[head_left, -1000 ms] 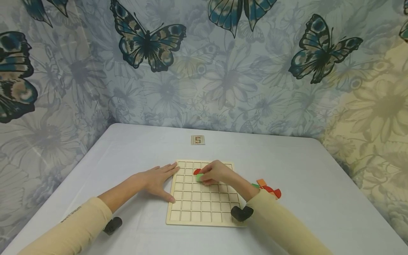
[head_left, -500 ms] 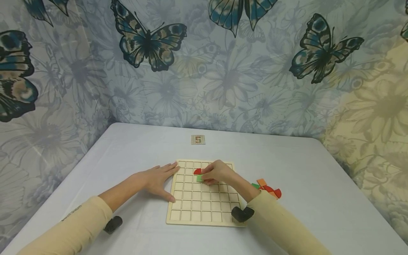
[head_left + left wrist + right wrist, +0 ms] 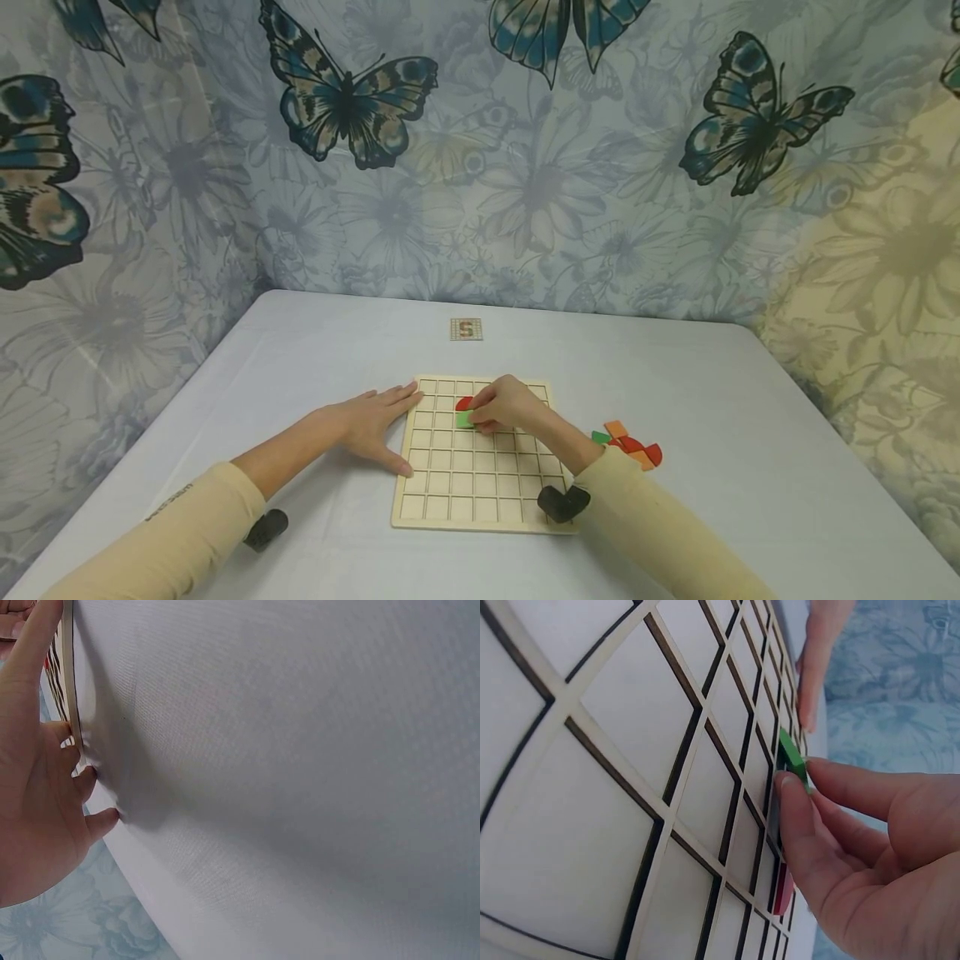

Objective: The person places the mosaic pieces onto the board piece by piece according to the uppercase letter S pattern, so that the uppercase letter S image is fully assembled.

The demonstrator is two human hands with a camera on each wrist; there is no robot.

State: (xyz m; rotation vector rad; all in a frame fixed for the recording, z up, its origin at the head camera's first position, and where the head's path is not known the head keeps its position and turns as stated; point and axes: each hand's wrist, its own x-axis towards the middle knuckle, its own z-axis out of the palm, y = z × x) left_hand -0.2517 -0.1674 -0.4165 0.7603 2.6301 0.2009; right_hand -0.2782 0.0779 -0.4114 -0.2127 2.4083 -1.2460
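Observation:
Between thumb and fingertips my right hand (image 3: 512,405) pinches a green tile (image 3: 792,754), which stands tilted at a cell of the wooden grid board (image 3: 457,483). In the head view that tile lies just nearer to me than a red tile with a curved edge (image 3: 464,403). The red piece sits in the grid, partly hidden by my hand, and its side shows below the thumb in the right wrist view. My left hand (image 3: 372,425) rests spread along the board's left edge, with the fingertips at the far corner and the thumb lower down.
Several loose tiles in red, orange and green lie in a small pile (image 3: 633,446) right of the board, close to my right sleeve. Behind the board lies a small card (image 3: 466,329) with a gridded pattern. A white cloth (image 3: 337,333) covers the table, with patterned fabric behind it.
The green tile has shifted slightly left with my right hand, and more of it shows now. My left hand and the board have stayed in place.

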